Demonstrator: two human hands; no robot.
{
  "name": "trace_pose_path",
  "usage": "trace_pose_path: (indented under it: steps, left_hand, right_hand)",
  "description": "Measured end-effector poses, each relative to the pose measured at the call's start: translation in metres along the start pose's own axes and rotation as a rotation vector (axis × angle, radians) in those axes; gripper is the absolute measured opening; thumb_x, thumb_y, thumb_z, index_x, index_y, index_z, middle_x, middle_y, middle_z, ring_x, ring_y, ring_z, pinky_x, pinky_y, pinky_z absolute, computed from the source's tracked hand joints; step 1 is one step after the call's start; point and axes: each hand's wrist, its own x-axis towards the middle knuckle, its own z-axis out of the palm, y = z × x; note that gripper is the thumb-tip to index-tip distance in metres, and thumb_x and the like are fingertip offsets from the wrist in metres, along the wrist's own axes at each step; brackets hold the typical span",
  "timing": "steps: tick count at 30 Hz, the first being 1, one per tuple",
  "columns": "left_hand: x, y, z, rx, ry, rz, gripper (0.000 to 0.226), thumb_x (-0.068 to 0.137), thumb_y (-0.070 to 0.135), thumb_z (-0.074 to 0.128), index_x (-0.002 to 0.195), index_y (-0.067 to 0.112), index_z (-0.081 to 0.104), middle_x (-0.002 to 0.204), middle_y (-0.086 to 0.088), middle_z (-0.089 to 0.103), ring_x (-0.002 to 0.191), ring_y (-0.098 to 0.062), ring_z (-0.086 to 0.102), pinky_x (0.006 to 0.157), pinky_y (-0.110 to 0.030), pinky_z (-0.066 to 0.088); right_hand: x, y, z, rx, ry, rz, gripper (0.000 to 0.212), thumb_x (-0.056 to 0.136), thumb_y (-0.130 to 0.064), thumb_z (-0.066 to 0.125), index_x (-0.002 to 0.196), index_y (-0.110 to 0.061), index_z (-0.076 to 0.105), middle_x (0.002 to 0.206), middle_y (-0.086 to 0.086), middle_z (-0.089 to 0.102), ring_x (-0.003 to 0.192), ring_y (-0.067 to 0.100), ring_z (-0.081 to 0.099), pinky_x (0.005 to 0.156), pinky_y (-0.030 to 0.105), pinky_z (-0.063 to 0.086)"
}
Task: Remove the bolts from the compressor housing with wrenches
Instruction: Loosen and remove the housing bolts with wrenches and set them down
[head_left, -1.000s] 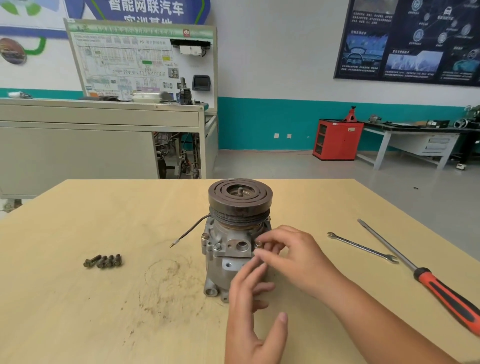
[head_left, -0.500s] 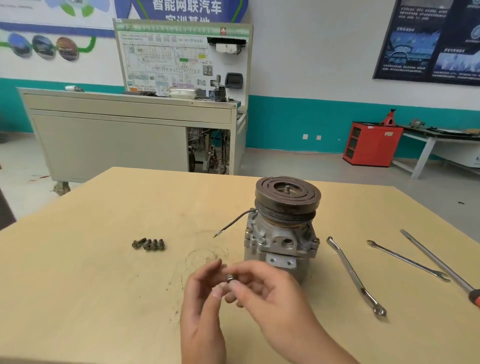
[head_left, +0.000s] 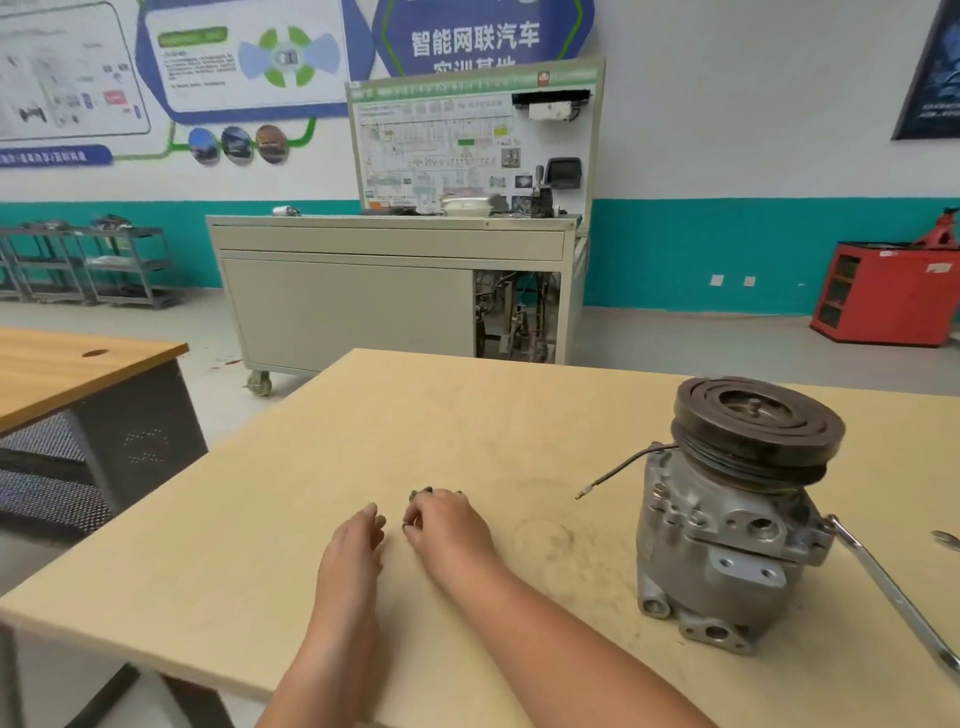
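The grey metal compressor (head_left: 727, 540) stands upright on the right of the wooden table (head_left: 363, 426), its dark pulley on top and a thin black wire sticking out to the left. A silver wrench (head_left: 893, 592) lies just right of it. My right hand (head_left: 447, 525) is down on the table at the middle and pinches a small dark bolt (head_left: 407, 527) at its fingertips. It covers most of a row of loose bolts (head_left: 422, 491), whose ends show just beyond the knuckles. My left hand (head_left: 353, 545) rests beside it with relaxed fingers and holds nothing.
The end of a second wrench (head_left: 948, 540) shows at the right edge. A darker wooden desk (head_left: 78, 369) stands to the left across a gap. A grey cabinet on wheels (head_left: 395, 291) and a red cabinet (head_left: 888, 291) stand on the floor behind.
Both hands left the compressor with a bolt pinched in the right fingers and moved left to the row of loose bolts. My head turned left, so the compressor now sits at the right.
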Motion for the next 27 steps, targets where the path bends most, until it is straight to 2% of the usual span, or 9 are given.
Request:
trace_pose_path:
  steps: [6, 9, 12, 16, 19, 21, 23, 25, 27]
  left_hand:
    - [-0.002, 0.0, 0.009, 0.024, -0.003, 0.014, 0.039, 0.1, 0.04, 0.039, 0.128, 0.017, 0.053, 0.137, 0.0, 0.052, 0.125, -0.014, 0.046, 0.105, -0.034, 0.033]
    - [-0.036, 0.001, 0.022, -0.052, 0.026, 0.28, 0.023, 0.099, 0.022, 0.043, 0.11, 0.031, 0.062, 0.122, 0.014, 0.062, 0.124, -0.009, 0.05, 0.106, -0.034, 0.037]
    - [-0.084, 0.002, 0.046, -0.212, 0.002, 0.577, 0.038, 0.08, 0.01, 0.048, 0.093, 0.038, 0.069, 0.096, 0.017, 0.068, 0.092, -0.002, 0.061, 0.083, -0.016, 0.046]
    - [-0.133, 0.009, 0.101, -0.245, -0.295, 1.155, 0.036, 0.084, 0.014, 0.048, 0.102, 0.044, 0.059, 0.082, 0.021, 0.055, 0.068, 0.002, 0.048, 0.063, -0.005, 0.04]
    - [-0.178, 0.014, 0.156, 0.106, -0.423, 1.525, 0.022, 0.097, 0.015, 0.029, 0.087, 0.031, 0.041, 0.077, 0.015, 0.035, 0.063, 0.002, 0.04, 0.056, -0.001, 0.034]
    - [-0.21, 0.0, 0.189, 0.29, -0.685, 1.441, 0.014, 0.076, 0.019, 0.044, 0.086, 0.022, 0.052, 0.086, 0.014, 0.038, 0.069, 0.002, 0.044, 0.057, -0.004, 0.033]
    - [-0.235, -0.025, 0.217, 0.696, -1.002, 1.086, 0.031, 0.082, 0.023, 0.052, 0.111, 0.017, 0.062, 0.111, 0.005, 0.046, 0.101, -0.014, 0.051, 0.08, -0.019, 0.036]
    - [-0.245, -0.045, 0.24, 1.081, -1.152, 0.828, 0.045, 0.09, 0.03, 0.052, 0.132, 0.018, 0.047, 0.129, -0.01, 0.039, 0.119, -0.03, 0.038, 0.09, -0.036, 0.032]
    - [-0.249, -0.058, 0.259, 1.18, -1.135, 0.84, 0.046, 0.09, 0.034, 0.052, 0.131, 0.016, 0.041, 0.131, -0.015, 0.037, 0.12, -0.033, 0.034, 0.09, -0.042, 0.033]
  right_hand:
    - [-0.012, -0.007, -0.015, 0.09, -0.016, 0.034, 0.032, 0.091, -0.025, 0.053, 0.123, -0.022, 0.052, 0.118, 0.001, 0.059, 0.118, 0.02, 0.045, 0.089, 0.032, 0.04]
    - [-0.05, -0.014, -0.049, 0.311, 0.032, -0.009, 0.031, 0.092, -0.026, 0.052, 0.123, -0.022, 0.051, 0.108, -0.006, 0.058, 0.108, 0.012, 0.051, 0.088, 0.03, 0.044]
    - [-0.122, -0.007, -0.087, 0.704, 0.109, -0.136, 0.024, 0.083, -0.023, 0.057, 0.104, -0.031, 0.062, 0.085, -0.016, 0.058, 0.078, 0.0, 0.054, 0.067, 0.017, 0.043]
    - [-0.21, 0.06, -0.148, 0.635, 0.739, -0.261, 0.032, 0.072, -0.008, 0.058, 0.078, -0.039, 0.063, 0.076, -0.017, 0.057, 0.063, 0.005, 0.051, 0.058, 0.011, 0.04]
    - [-0.232, 0.138, -0.201, 0.424, 0.983, 0.088, 0.034, 0.082, 0.001, 0.057, 0.076, -0.032, 0.062, 0.087, -0.008, 0.058, 0.079, 0.0, 0.054, 0.067, 0.008, 0.039]
    - [-0.226, 0.195, -0.227, 0.27, 0.75, 0.439, 0.022, 0.088, -0.006, 0.061, 0.088, -0.028, 0.062, 0.104, 0.001, 0.055, 0.097, 0.009, 0.056, 0.078, 0.017, 0.038]
    - [-0.222, 0.242, -0.24, 0.13, 0.408, 0.698, 0.023, 0.089, -0.023, 0.062, 0.11, -0.018, 0.057, 0.115, 0.005, 0.053, 0.101, 0.015, 0.052, 0.085, 0.025, 0.036]
    - [-0.214, 0.268, -0.239, 0.033, 0.19, 0.752, 0.046, 0.087, -0.035, 0.063, 0.126, -0.015, 0.047, 0.105, 0.003, 0.059, 0.091, 0.013, 0.053, 0.079, 0.024, 0.038]
    - [-0.206, 0.273, -0.234, -0.031, 0.099, 0.734, 0.056, 0.085, -0.03, 0.063, 0.133, -0.014, 0.04, 0.09, 0.001, 0.061, 0.083, 0.013, 0.056, 0.071, 0.024, 0.04]
